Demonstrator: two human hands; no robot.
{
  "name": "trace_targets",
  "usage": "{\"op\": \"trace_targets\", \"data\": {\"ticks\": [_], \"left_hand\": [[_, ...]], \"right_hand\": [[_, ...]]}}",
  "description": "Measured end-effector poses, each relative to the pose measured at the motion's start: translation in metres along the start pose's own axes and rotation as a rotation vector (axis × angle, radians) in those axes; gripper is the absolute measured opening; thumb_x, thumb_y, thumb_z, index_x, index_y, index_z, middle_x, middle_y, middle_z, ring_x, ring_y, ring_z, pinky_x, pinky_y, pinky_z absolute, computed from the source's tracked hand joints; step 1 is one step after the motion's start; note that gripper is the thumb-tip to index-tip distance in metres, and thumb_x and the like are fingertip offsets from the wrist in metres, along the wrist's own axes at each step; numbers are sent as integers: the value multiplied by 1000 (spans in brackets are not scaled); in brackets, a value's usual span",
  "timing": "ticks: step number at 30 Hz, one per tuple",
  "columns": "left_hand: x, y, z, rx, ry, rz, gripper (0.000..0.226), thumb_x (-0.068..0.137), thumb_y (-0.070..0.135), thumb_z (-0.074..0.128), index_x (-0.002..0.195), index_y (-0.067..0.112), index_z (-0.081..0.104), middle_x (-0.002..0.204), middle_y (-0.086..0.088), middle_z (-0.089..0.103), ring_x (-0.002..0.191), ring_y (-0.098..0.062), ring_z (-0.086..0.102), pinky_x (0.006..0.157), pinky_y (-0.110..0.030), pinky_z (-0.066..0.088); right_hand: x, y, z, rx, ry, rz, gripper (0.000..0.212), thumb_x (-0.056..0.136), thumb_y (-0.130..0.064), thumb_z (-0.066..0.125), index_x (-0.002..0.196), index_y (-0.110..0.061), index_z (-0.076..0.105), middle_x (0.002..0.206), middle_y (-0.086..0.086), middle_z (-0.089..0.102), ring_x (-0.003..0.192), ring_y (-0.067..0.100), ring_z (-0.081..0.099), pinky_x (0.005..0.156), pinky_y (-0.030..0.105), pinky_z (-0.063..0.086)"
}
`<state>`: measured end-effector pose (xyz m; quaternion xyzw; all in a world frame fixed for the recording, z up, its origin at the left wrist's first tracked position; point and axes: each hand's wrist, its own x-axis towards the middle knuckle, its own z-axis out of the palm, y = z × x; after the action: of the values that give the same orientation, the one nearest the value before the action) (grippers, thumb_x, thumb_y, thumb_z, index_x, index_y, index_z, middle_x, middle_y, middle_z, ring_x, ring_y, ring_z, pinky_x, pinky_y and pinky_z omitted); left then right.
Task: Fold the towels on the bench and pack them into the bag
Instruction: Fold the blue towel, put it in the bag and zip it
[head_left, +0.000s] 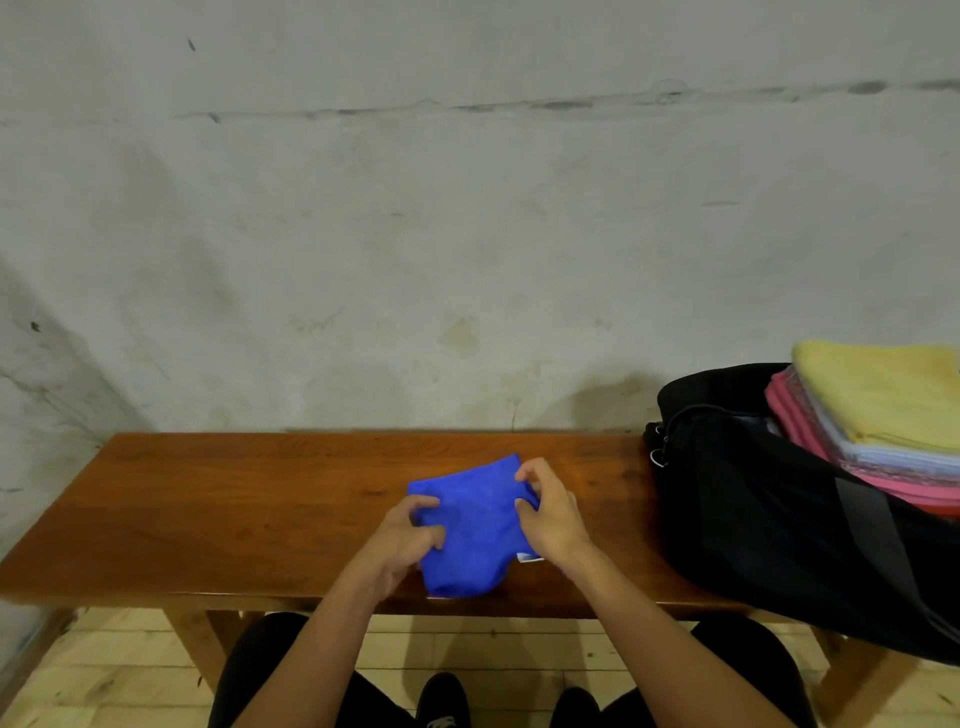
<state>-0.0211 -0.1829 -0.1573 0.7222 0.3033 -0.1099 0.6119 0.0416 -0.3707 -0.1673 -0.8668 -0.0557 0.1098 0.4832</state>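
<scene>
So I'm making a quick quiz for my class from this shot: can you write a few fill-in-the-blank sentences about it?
1. Both hands, the left hand and the right hand, grip a folded ____ towel.
2. The towel lies on a wooden ____.
3. The top towel of the stack in the black bag is ____.
4. The bag stands at the ____ end of the bench.

Missing words: blue; bench; yellow; right

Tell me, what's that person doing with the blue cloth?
The person is folding a blue towel on the wooden bench. The left hand and right hand each grip one side of it. A black bag sits open at the bench's right end, already stuffed with folded towels, yellow on top, pink underneath.
</scene>
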Motion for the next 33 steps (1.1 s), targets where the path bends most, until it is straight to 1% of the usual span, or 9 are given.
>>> {"op": "trace_targets", "data": {"ticks": [4, 8, 10, 12, 14, 18, 21, 25, 33], "left_hand": [[-4, 14, 10, 18, 14, 114, 40, 82, -10, 54, 113, 14, 61, 107, -3, 59, 79, -11, 60, 51, -16, 49], [-4, 28, 27, 151, 69, 412, 45, 86, -3, 63, 126, 15, 55, 116, -9, 61, 87, -9, 62, 67, -18, 54], [-6, 38, 38, 183, 37, 515, 52, 86, 0, 65, 131, 21, 51, 124, -5, 57, 101, -15, 62, 78, -27, 56], [-6, 50, 50, 178, 4, 568, 57, 86, -1, 64, 134, 26, 48, 129, -1, 53, 110, -16, 58, 84, -28, 54], [-6, 65, 68, 180, -21, 605, 60, 87, -1, 62, 137, 27, 45, 131, 1, 49, 113, -15, 56, 87, -28, 53], [-4, 98, 111, 155, -90, 638, 65, 86, 3, 64, 141, 28, 42, 133, -2, 52, 113, -17, 58, 93, -38, 53], [-4, 123, 149, 151, -123, 681, 66, 86, -1, 63, 143, 25, 42, 136, -3, 51, 116, -18, 57, 96, -36, 52], [-8, 161, 205, 145, -157, 738, 65, 88, 1, 62, 145, 23, 40, 135, -1, 50, 112, -15, 56, 86, -21, 53], [-10, 215, 298, 201, -224, 787, 70, 85, 1, 59, 147, 22, 36, 148, -5, 40, 131, -19, 44, 98, -22, 40]], "right_hand": [[2, -1, -13, 41, 53, -31, 45, 99, -3, 45, 87, -42, 64, 107, -2, 69, 93, 21, 66, 73, 39, 56], [3, 2, -36, 23, 63, -100, 32, 100, -5, 46, 118, -18, 68, 126, -2, 63, 116, 15, 58, 92, 24, 49], [4, 5, -52, 54, 73, -111, 32, 102, -8, 46, 128, -18, 61, 133, -2, 57, 119, 15, 55, 96, 27, 50], [3, 5, -70, 108, 83, -106, 34, 103, -11, 45, 134, -20, 56, 135, -3, 52, 121, 17, 55, 95, 33, 54], [3, 5, -93, 100, 104, -99, 36, 104, -13, 45, 139, -19, 52, 138, -3, 50, 123, 16, 53, 92, 27, 53], [6, 12, -148, 4, 199, -129, 41, 102, -12, 48, 143, -18, 50, 146, -3, 47, 133, 15, 46, 106, 22, 36], [9, 19, -193, -23, 280, -157, 41, 99, -7, 49, 139, -16, 53, 144, -2, 50, 132, 14, 46, 102, 14, 30], [15, 26, -254, -53, 372, -174, 42, 98, -4, 48, 138, -14, 54, 143, 0, 51, 131, 14, 46, 103, 14, 30], [30, 58, -347, -202, 429, -95, 42, 97, -4, 48, 138, -12, 54, 145, 4, 51, 133, 21, 47, 107, 24, 33]]}}
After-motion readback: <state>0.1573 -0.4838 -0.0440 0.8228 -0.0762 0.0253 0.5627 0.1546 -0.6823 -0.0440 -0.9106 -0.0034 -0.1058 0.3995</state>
